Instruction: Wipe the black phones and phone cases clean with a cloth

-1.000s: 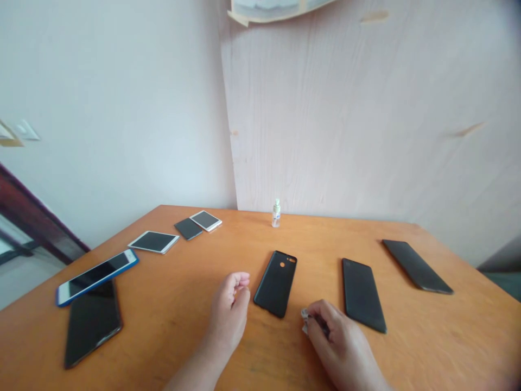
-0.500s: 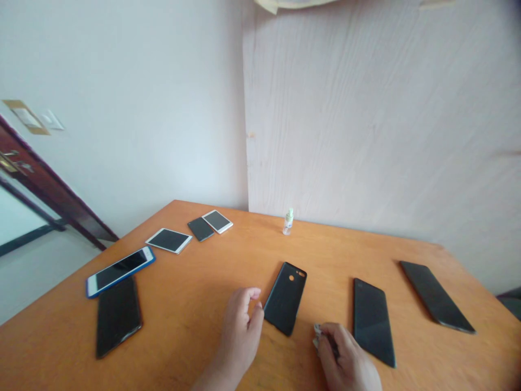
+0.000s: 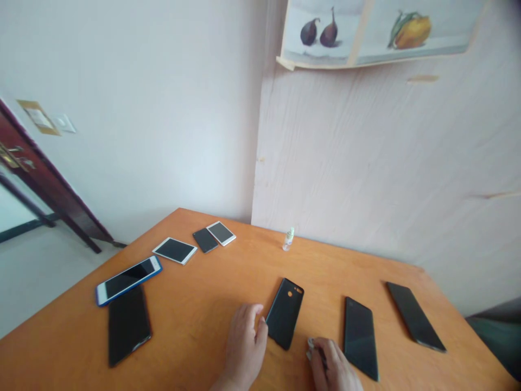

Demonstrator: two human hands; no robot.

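Observation:
A black phone (image 3: 285, 312) lies face down on the orange wooden table (image 3: 195, 304), its camera end pointing away from me. My left hand (image 3: 245, 345) rests on the table at the phone's near left corner, fingers loosely curled, thumb touching or almost touching its edge, nothing in it. My right hand (image 3: 331, 366) sits just right of the phone's near end, closed on a small crumpled grey-white cloth (image 3: 311, 347). A small clear spray bottle (image 3: 288, 239) stands near the wall behind the phone.
Two more black phones (image 3: 359, 336) (image 3: 415, 315) lie to the right. On the left lie a black phone (image 3: 128, 324), a blue-cased phone (image 3: 128, 279), a white tablet (image 3: 175, 250) and two small phones (image 3: 214, 237). A fruit picture (image 3: 366, 30) hangs above; a door (image 3: 24, 163) stands left.
My head has tilted up and turned, bringing the fruit picture into view. My left hand has slid closer to the black phone's near corner. My right hand keeps hold of the cloth.

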